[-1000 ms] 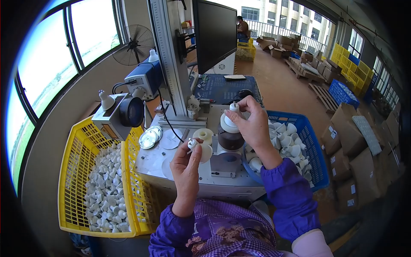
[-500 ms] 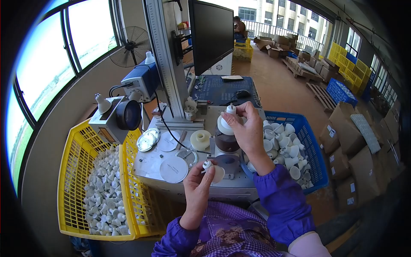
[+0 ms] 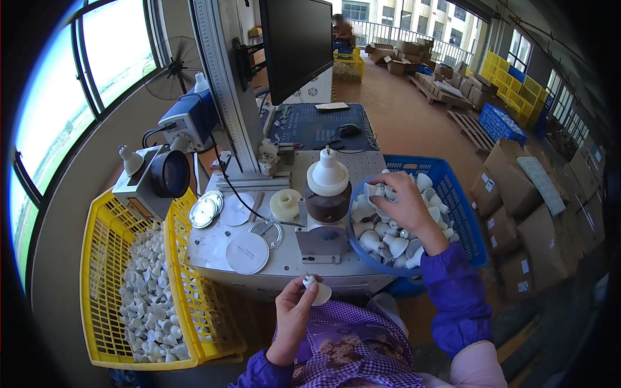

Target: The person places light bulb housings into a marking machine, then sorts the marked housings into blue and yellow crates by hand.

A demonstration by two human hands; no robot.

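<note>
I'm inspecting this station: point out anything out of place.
A white cone-shaped cup stands on the silvery box-shaped housing, another cup on the blue box-shaped housing. That looks odd, away from the heap in the yellow plastic basket, but may be deliberate.

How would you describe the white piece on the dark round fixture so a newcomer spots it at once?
Start at the big black monitor, then drop to the pale metal bench below it. There, a dark round fixture carries the white piece. Unlike the jumbled pieces heaped to its right, it stands singly with its pins up.
</note>
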